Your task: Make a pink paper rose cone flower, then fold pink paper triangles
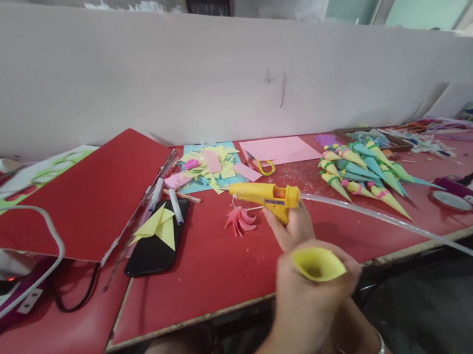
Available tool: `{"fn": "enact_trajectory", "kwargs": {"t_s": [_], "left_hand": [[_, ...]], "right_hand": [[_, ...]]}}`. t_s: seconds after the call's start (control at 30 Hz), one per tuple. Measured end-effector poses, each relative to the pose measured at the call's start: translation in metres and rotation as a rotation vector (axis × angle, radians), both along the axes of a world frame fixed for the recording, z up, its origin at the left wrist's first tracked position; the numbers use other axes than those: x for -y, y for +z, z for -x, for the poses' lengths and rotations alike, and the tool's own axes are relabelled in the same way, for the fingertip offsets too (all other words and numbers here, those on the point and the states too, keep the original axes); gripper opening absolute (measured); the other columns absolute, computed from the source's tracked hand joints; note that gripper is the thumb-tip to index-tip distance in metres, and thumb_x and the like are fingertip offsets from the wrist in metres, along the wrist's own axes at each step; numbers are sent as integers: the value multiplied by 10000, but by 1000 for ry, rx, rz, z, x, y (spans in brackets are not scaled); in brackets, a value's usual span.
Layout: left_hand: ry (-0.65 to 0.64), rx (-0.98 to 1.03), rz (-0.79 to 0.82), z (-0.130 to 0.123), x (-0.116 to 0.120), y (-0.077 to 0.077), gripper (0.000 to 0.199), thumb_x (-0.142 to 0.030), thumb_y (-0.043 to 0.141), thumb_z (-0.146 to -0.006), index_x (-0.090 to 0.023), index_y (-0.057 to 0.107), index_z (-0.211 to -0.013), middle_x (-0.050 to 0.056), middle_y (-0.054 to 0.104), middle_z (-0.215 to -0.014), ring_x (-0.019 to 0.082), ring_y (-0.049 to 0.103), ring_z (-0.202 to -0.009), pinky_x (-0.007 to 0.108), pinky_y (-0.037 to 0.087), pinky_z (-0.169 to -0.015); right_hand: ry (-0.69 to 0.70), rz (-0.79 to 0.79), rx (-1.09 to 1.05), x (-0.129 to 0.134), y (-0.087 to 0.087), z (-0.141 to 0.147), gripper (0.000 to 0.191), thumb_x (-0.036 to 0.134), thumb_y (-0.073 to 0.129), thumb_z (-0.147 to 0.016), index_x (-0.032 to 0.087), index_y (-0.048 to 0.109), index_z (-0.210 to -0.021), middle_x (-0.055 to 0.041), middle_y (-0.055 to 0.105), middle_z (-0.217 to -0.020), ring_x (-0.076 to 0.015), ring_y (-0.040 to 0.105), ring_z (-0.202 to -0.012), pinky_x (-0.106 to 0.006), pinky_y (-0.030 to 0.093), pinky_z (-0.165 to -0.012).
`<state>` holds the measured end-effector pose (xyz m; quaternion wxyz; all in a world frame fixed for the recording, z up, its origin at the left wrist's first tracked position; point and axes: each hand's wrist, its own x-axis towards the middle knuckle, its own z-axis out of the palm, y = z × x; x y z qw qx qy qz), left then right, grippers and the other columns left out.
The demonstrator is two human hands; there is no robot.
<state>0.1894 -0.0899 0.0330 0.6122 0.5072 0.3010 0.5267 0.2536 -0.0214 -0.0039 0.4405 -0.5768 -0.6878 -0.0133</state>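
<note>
My left hand (301, 293) is closed around a rolled yellow paper cone (319, 264), its open mouth facing up toward me. Just beyond it, my right hand (297, 227) grips the handle of a yellow hot glue gun (262, 195), which points left over the table. A long clear glue stick (389, 219) trails out of the gun's back end to the right. Below the nozzle lies a pink folded-paper flower (240, 221) on the red tabletop. My left hand partly covers my right wrist and forearm.
Finished-looking paper cones (366, 170) lie piled at right, near a purple power strip (469, 189). Left are a black phone (154, 254) with folded yellow paper (160, 226), markers (175, 205) and a big red sheet (81, 197). Yellow scraps (212, 166) and yellow-handled scissors (266, 167) lie behind.
</note>
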Motion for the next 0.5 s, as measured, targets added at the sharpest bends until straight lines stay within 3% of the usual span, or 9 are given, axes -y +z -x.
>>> {"fn": "enact_trajectory", "kwargs": {"t_s": [0.07, 0.17, 0.33, 0.5], "left_hand": [[-77, 151, 211, -23, 7, -9, 199, -368, 721, -606, -179, 665, -633, 5, 530, -552, 100, 435, -505, 226, 331, -474], [-105, 318, 373, -39, 9, -19, 355, -452, 735, -565, -172, 698, -781, -36, 436, -515, 60, 335, -457, 209, 255, -447], [-109, 387, 500, -42, 9, -20, 443, -441, 746, -566, -158, 678, -900, -58, 398, -535, 32, 296, -452, 195, 262, -471], [-21, 415, 574, -43, 9, -20, 415, -410, 754, -568, -165, 629, -878, -66, 415, -535, 33, 311, -449, 185, 288, -475]], "right_hand": [[-82, -34, -76, 0, -3, 6, 285, 348, 369, -852, 152, 497, -1015, -154, 561, -941, -290, 551, -942, -464, 456, -800], [-127, -40, -203, 4, -5, 15, 245, 349, 407, -839, 183, 519, -979, -142, 576, -901, -308, 543, -962, -498, 449, -804], [-119, -49, -268, 7, -10, 22, 237, 369, 415, -833, 173, 519, -915, -152, 590, -842, -327, 561, -935, -520, 458, -779], [-55, -107, -165, 8, -14, 25, 204, 321, 413, -848, 199, 480, -997, -142, 594, -946, -291, 559, -980, -488, 433, -856]]}}
